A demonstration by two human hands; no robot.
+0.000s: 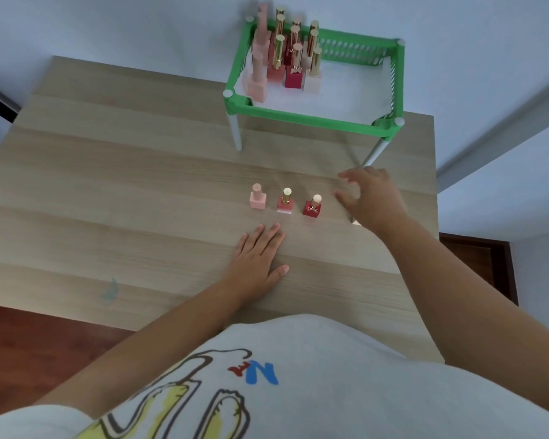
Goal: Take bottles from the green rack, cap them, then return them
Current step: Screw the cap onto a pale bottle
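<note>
bottles mid-table, clear of edges; left hand flat, right hand fingers spread, empty.

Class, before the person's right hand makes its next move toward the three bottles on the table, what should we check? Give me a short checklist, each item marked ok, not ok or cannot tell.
1. Right hand empty, fingers spread: ok.
2. Left hand flat on the table, holding nothing: ok.
3. Red bottle, nearest the right hand, stands upright: ok.
4. Middle pink bottle and pale pink bottle upright, spaced apart: ok.
5. Caps on the three table bottles screwed tight: cannot tell.
6. Green rack has free floor space on its right side for returns: ok.
</note>
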